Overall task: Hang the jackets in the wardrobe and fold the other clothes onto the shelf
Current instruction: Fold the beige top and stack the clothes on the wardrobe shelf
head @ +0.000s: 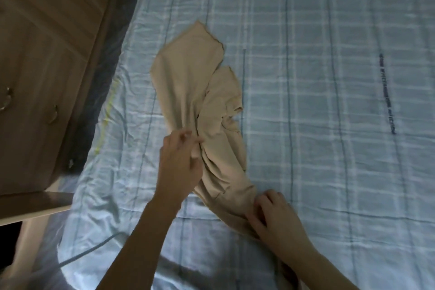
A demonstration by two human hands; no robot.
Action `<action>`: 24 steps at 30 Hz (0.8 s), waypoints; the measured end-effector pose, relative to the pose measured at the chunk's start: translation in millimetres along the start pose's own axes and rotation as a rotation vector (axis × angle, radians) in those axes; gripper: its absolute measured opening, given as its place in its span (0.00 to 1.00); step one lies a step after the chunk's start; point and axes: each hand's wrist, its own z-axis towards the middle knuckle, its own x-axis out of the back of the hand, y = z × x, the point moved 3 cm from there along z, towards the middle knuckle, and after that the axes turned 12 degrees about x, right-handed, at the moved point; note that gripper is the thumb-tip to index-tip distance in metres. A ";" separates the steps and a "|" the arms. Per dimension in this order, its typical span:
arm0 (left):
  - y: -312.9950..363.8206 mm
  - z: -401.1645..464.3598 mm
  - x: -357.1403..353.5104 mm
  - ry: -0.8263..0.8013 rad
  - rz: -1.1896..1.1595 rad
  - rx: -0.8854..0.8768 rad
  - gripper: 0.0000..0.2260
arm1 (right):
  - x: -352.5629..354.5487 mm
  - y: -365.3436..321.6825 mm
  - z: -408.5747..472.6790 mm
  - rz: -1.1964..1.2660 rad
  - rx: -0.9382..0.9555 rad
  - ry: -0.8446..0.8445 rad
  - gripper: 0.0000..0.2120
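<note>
Both hands work on one beige garment (188,82) that lies crumpled and lengthwise on the bed (306,54). Left hand (180,160) pinches a bunch of the cloth at the garment's middle, its fingers curled and the fabric gathered into creases against the fingertips. Right hand (273,214) grips the near end of the same garment, fingers curled over the edge where the cloth narrows toward the person. The garment's far part spreads out flat in two overlapping flaps, and a small folded corner sticks out on its right side.

One bed cover shows, pale blue with a checked pattern of lighter and darker lines, wrinkled near the left edge. A line of dark print runs along it at the right; it is too blurred to read. One wooden cabinet (47,54) stands just beside the bed on the left, with two metal handles (53,114) visible on its front. One pale cable (94,249) curves over the cover's near left corner.
</note>
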 end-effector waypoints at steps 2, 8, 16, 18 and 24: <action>20.5 36.2 -12.7 -0.046 -0.028 -0.097 0.24 | 2.2 -3.9 18.8 0.215 -0.122 0.057 0.13; 41.1 91.6 -50.3 -0.376 0.765 -0.402 0.33 | 0.4 -9.4 58.4 0.342 -0.051 -0.049 0.16; -23.5 63.0 1.2 -0.670 0.660 -0.023 0.18 | 17.8 32.6 24.1 0.289 -0.098 -0.293 0.13; -36.2 51.6 7.5 -0.699 0.473 0.027 0.21 | 18.6 27.8 28.0 0.169 -0.133 -0.309 0.21; -47.5 63.7 14.8 -0.486 0.259 -0.046 0.27 | 26.9 -6.4 85.0 0.181 -0.074 0.063 0.23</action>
